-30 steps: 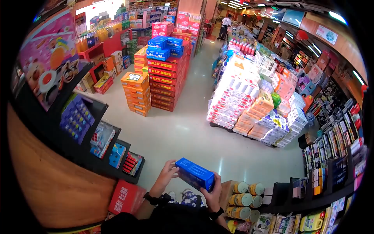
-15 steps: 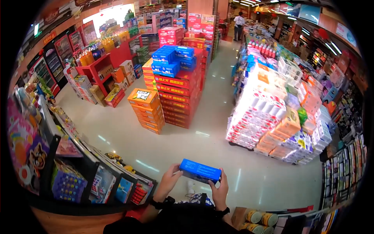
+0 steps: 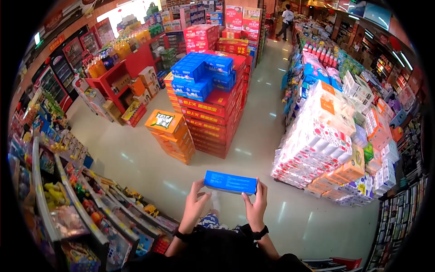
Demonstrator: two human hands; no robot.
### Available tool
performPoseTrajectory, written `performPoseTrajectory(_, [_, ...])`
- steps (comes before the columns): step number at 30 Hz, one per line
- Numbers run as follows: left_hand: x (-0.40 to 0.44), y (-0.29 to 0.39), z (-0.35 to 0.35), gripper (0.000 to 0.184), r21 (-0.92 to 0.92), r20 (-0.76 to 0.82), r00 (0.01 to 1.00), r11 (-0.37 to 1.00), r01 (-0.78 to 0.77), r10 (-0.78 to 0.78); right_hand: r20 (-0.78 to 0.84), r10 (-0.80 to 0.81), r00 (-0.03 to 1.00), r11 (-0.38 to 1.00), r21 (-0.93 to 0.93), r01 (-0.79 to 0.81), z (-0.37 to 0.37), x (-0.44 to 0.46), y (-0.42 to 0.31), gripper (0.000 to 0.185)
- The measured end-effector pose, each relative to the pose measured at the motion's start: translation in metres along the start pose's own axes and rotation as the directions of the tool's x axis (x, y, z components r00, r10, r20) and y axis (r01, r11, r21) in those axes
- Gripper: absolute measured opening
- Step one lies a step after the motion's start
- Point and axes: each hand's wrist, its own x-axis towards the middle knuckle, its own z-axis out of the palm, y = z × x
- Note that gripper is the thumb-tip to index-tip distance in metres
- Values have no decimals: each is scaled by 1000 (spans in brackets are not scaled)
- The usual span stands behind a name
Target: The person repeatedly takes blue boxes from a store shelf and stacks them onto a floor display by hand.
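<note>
A long blue box with small white print is held up in front of me, one end in each hand. My left hand grips its left end, the fingers partly hidden behind it. At the right end, my right hand has its thumb on the near lower edge and its fingers around the end. Dark bands show on both wrists. Beyond the box, similar-coloured blue boxes sit on a tall stack of red cartons. A shorter pile of orange cartons stands beside that stack.
Toy shelves curve along my left side. At right stands a big pile of wrapped paper packs. Tiled floor runs between the displays. A person is in the far aisle. A red shelf with bottles stands back left.
The box has risen slightly in view and become more level, still between both hands. My view has shifted, with more of the left shelves showing. The far person has changed stance.
</note>
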Motion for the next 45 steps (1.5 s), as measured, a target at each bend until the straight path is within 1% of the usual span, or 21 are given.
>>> performPoseTrajectory(2, [49, 0, -3, 52, 40, 45, 999, 999, -16, 14, -11, 11, 1000, 1000, -30, -11, 14, 34, 8, 81])
performPoseTrajectory(5, [118, -8, 0, 54, 66, 35, 996, 994, -90, 87, -74, -33, 997, 998, -60, 28, 39, 91, 23, 80])
performPoseTrajectory(7, [159, 4, -2, 54, 91, 78, 996, 994, -61, 54, -73, -18, 997, 997, -76, 13, 51, 133, 25, 81])
performPoseTrajectory(10, [219, 11, -1, 58, 62, 80, 993, 994, -92, 87, -89, -102, 991, 984, -156, 87, 75, 193, 34, 78])
performPoseTrajectory(12, [264, 6, -3, 58, 84, 83, 986, 985, -153, 146, -75, -125, 989, 974, -199, 108, 92, 222, 51, 76])
performPoseTrajectory(13, [275, 9, -3, 58, 100, 85, 985, 983, -156, 148, -56, -71, 996, 976, -212, 58, 99, 236, 53, 74])
performPoseTrajectory(14, [288, 16, -3, 59, 54, 84, 986, 987, -149, 145, -55, -51, 997, 978, -203, 39, 103, 244, 51, 73])
performPoseTrajectory(16, [308, 41, -4, 59, 54, 59, 989, 989, -137, 133, -64, -76, 995, 977, -204, 61, 114, 279, 45, 73])
performPoseTrajectory(18, [332, 45, -7, 59, 40, 22, 993, 992, -120, 120, -63, -99, 993, 970, -227, 82, 125, 300, 42, 72])
performPoseTrajectory(20, [355, 42, -9, 60, 45, -7, 994, 993, -112, 112, -19, -99, 995, 976, -199, 93, 138, 325, 53, 72])
performPoseTrajectory(23, [397, 32, -13, 61, 63, -34, 987, 986, -153, 156, 12, -89, 996, 985, -146, 90, 160, 370, 71, 72])
performPoseTrajectory(27, [455, 34, -7, 65, 189, -136, 969, 965, -180, 207, 23, -136, 990, 985, -107, 138, 184, 433, 86, 70])
performPoseTrajectory(28, [468, 44, -3, 65, 96, -147, 980, 988, -117, 131, 33, -139, 990, 986, -89, 141, 188, 451, 88, 70])
performPoseTrajectory(29, [486, 39, 0, 63, -48, -158, 982, 992, -112, 103, 42, -141, 989, 987, -70, 144, 192, 467, 89, 70])
performPoseTrajectory(31, [516, 53, 6, 68, 27, -145, 984, 995, -96, 99, 28, -184, 982, 982, -47, 186, 202, 499, 89, 69])
performPoseTrajectory(34, [555, 73, 17, 71, -5, -207, 972, 994, -111, 107, 9, -233, 972, 972, 4, 233, 220, 545, 97, 69])
performPoseTrajectory(37, [594, 74, 23, 71, -10, -253, 958, 990, -143, 136, 20, -267, 964, 963, -22, 267, 234, 581, 107, 68])
performPoseTrajectory(38, [605, 72, 23, 70, -11, -266, 959, 995, -103, 97, 30, -279, 960, 960, -11, 279, 238, 590, 111, 67])
performPoseTrajectory(41, [633, 74, 26, 71, -33, -294, 953, 996, -88, 75, 51, -235, 971, 968, 101, 229, 251, 610, 118, 67])
performPoseTrajectory(42, [639, 74, 25, 72, -12, -284, 955, 995, -98, 91, 57, -229, 972, 970, 98, 222, 253, 616, 115, 67])
performPoseTrajectory(45, [654, 76, 28, 73, -40, -323, 944, 996, -86, 69, 56, -213, 975, 974, 93, 208, 265, 626, 117, 65])
